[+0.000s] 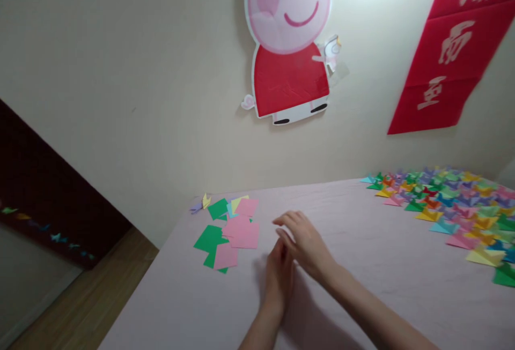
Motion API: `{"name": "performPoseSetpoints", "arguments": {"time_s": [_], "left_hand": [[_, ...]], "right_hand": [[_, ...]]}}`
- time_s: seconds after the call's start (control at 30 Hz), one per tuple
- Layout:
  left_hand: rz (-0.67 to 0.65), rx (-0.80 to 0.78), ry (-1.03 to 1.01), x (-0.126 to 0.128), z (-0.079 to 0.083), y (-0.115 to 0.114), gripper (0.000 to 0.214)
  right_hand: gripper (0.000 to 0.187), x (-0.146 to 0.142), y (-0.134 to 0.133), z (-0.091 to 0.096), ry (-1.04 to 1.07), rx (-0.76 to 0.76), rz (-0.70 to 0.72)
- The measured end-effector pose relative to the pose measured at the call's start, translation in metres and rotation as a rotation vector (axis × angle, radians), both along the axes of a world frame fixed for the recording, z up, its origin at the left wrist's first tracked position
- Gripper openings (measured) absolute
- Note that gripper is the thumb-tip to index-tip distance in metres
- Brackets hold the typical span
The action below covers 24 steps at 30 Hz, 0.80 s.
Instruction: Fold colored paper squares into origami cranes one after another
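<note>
My left hand (278, 272) is upright over the table with its fingers curled closed; whatever it may hold is hidden. My right hand (301, 240) reaches over it from the right, its fingers stretched out to the left and apart from the thumb, with nothing visible in them. Thumb and left fingertips meet or nearly meet. Just left of the hands lie loose paper squares, among them a pink square (246, 235) and a green square (209, 238). Behind these are a yellow folded paper piece (206, 201) and a purple folded paper piece (196, 208).
Rows of colourful folded paper pieces (446, 213) cover the table's (161, 307) right back part. The wall behind carries a pink cartoon pig cutout (292, 79) and a red banner (446, 55). At the left, beyond the table edge, is a wooden floor (116, 264).
</note>
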<state>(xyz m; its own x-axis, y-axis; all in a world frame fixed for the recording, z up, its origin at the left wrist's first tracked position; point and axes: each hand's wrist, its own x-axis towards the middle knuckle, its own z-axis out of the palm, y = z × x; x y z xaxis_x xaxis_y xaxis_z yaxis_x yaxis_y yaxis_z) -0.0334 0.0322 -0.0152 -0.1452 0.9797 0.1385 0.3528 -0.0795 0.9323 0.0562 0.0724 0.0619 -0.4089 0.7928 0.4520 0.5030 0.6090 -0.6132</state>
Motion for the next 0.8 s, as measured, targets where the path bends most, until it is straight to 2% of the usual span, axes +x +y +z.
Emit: {"name": "performPoseSetpoints", "arguments": {"time_s": [0.03,0.1,0.17,0.23,0.3,0.43,0.57,0.7,0.8], "left_hand": [[-0.019,0.009,-0.025,0.001,0.001,0.002,0.025],[-0.045,0.008,-0.076,0.004,0.003,0.007,0.024],[-0.078,-0.002,-0.111,0.005,0.005,0.013,0.021],[-0.085,-0.023,-0.130,0.006,0.008,0.019,0.017],[-0.063,-0.052,-0.130,0.008,0.009,0.025,0.015],[-0.075,-0.068,-0.103,0.010,0.008,0.036,0.020],[-0.082,-0.032,-0.074,0.010,0.007,0.040,0.024],[-0.022,0.042,-0.120,0.011,0.002,0.042,0.031],[0.025,0.030,-0.163,0.005,-0.003,0.047,0.038]], "right_hand": [[0.020,0.022,0.010,-0.001,-0.026,-0.050,-0.052],[0.029,0.056,0.017,-0.015,-0.045,-0.260,-0.037],[0.032,0.072,0.015,-0.035,0.013,-0.449,0.043],[0.035,0.073,0.011,-0.052,0.096,-0.508,0.025],[0.037,0.068,0.009,-0.061,0.191,-0.515,-0.006],[0.037,0.064,0.009,-0.067,0.329,-0.513,-0.074],[0.037,0.066,0.008,-0.068,0.290,-0.471,-0.075],[0.037,0.063,0.009,-0.068,0.253,-0.462,-0.066],[0.035,0.062,0.009,-0.069,0.252,-0.457,-0.065]]}}
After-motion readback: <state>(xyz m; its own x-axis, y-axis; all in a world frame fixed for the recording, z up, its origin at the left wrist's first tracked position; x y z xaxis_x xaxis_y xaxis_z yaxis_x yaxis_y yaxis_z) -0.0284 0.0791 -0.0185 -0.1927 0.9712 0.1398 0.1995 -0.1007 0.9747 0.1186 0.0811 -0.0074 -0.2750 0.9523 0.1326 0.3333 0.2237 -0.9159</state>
